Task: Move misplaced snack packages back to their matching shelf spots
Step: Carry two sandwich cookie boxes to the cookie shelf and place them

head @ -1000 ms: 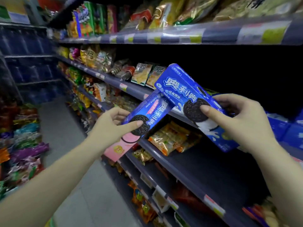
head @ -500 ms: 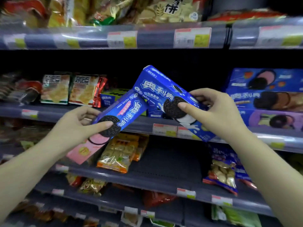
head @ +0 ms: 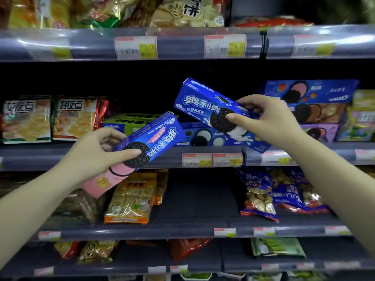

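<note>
While both hands are raised before the biscuit section, the scene reads so:

Shelving: a second ago it ran off obliquely; now it faces square on, so the person has turned to it.
Cookie boxes on shelf: beyond the right hand, newly in view, probably the matching spot.
Blue box: tilted, in front of the middle shelf, not yet placed.
Pink-ended box: tilted, below and left of the blue one, corners near; contact unclear.
Right hand: fingers curled round the blue box, thumb on its front.
Left hand: fingers wrapped behind the pink-ended box, thumb on its printed cookie.
</note>
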